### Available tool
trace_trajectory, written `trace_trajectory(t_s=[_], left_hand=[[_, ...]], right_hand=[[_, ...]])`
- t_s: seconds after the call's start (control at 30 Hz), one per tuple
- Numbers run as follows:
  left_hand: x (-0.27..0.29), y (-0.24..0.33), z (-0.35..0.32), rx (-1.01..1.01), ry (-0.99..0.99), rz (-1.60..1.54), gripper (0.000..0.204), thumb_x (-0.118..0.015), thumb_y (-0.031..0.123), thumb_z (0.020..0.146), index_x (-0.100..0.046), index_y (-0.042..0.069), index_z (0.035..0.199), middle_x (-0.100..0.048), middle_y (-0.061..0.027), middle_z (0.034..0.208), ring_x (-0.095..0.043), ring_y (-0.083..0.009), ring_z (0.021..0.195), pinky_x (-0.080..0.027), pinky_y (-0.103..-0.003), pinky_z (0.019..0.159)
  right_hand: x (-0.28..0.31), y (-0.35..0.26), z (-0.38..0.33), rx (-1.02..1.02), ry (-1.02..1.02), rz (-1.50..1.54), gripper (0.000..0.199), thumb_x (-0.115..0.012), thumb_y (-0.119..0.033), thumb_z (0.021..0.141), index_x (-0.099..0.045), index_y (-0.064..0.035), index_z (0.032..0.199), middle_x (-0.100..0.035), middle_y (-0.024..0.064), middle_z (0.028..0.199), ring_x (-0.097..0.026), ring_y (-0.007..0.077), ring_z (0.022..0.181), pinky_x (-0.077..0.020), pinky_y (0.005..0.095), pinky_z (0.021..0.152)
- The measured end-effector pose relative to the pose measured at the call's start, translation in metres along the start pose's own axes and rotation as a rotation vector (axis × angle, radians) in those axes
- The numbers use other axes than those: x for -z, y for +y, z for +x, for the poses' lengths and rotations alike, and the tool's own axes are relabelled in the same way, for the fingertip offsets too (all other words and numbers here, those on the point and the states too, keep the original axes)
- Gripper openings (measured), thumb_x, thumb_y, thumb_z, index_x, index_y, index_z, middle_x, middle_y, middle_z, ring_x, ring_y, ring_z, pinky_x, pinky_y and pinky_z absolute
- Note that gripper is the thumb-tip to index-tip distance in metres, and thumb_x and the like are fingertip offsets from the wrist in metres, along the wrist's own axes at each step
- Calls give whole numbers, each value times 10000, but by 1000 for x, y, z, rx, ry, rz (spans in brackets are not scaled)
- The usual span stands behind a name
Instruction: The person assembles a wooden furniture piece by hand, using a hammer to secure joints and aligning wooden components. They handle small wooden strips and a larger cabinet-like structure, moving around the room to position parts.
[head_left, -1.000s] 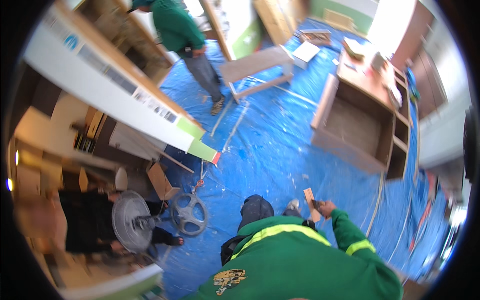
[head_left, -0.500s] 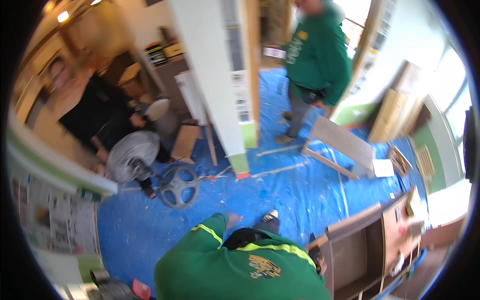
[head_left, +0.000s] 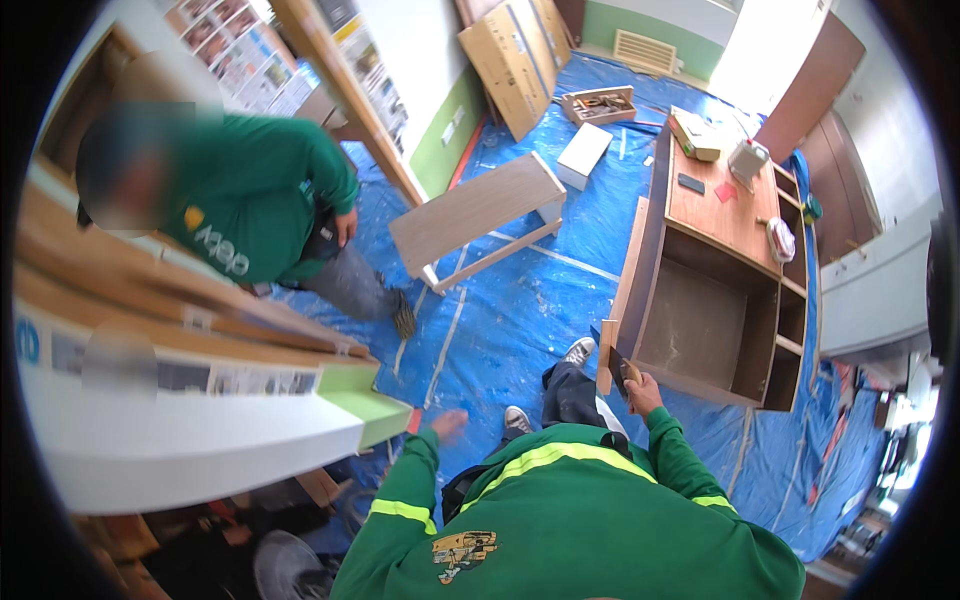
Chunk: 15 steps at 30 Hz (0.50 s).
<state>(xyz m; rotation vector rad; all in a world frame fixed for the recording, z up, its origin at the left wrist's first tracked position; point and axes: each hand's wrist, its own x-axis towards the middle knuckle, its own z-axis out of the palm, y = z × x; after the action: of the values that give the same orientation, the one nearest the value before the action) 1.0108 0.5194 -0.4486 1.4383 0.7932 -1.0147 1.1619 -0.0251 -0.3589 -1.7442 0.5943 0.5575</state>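
Observation:
My right hand (head_left: 645, 392) is closed around the wooden handle of what looks like a handsaw (head_left: 620, 375), its dark flat blade pointing away from me. The blade lies beside a short light-wood strip (head_left: 606, 352) at the near left corner of a brown cabinet (head_left: 660, 250). That cabinet lies on the floor with its compartments facing up. Off to the left, my left hand (head_left: 449, 426) hangs over the blue sheeting, away from any object. Motion smears its fingers.
A co-worker in green (head_left: 270, 200) stands at the left, near a low wooden bench (head_left: 480, 212). On the cabinet's panel lie a phone (head_left: 691, 183), a white canister (head_left: 748, 160) and a box (head_left: 695, 135). A tool tray (head_left: 598, 105) and white box (head_left: 584, 157) sit farther off; blue sheeting (head_left: 530, 300) covers the floor.
My view has swung to the right, so the cabinet is more central and the green-clad co-worker appears at the left. My right hand and the handsaw now show plainly.

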Motion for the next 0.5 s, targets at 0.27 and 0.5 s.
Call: trace_trajectory(t_s=[0.27,0.5], left_hand=[[-14,24,-5,164,42,384,705,-690,593,1044,-544,156,1579,-695,-91,1400,-720,-277,1147,-601,-509,913],[-6,212,78,69,107,66,656,-719,510,1059,-534,158,1582,-681,-80,1425,-715,-283,1168,-600,-507,894]], right_hand=[[5,30,92,94,45,-72,377,-720,-238,973,-612,22,1223,-677,119,780,-643,197,503,-538,372,443],[49,-64,151,-111,-72,-87,426,-707,-291,961,-600,35,1213,-700,175,820,-691,262,545,-577,430,525]])
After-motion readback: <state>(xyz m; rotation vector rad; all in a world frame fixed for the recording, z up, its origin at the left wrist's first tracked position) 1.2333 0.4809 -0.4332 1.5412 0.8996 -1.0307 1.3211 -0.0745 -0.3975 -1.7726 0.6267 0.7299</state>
